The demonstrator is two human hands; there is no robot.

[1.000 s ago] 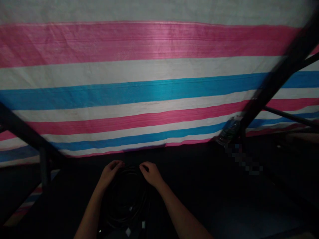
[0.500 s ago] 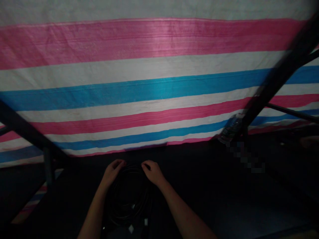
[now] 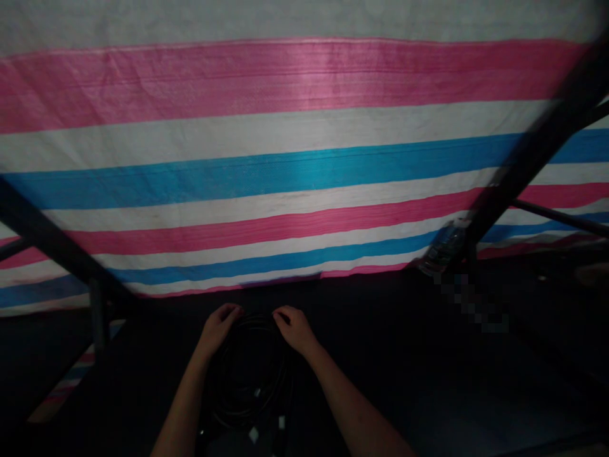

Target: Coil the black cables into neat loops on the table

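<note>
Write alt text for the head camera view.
Two bare hands, left hand and right hand, rest on the far edge of a dark coiled cable lying on a dim surface. Behind hangs a pink, white and blue striped tarp, crossed by dark metal bars.

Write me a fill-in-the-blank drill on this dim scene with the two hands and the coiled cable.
1. Both hands rest on the far edge of a coiled black ____.
2. The left hand and right hand sit at the ____ edge of the coil.
3. The striped sheet behind shows pink, white and ____ bands.
4. A clear plastic ____ lies by the dark slanted beam on the right.

Missing words: cable; far; blue; bottle
</note>
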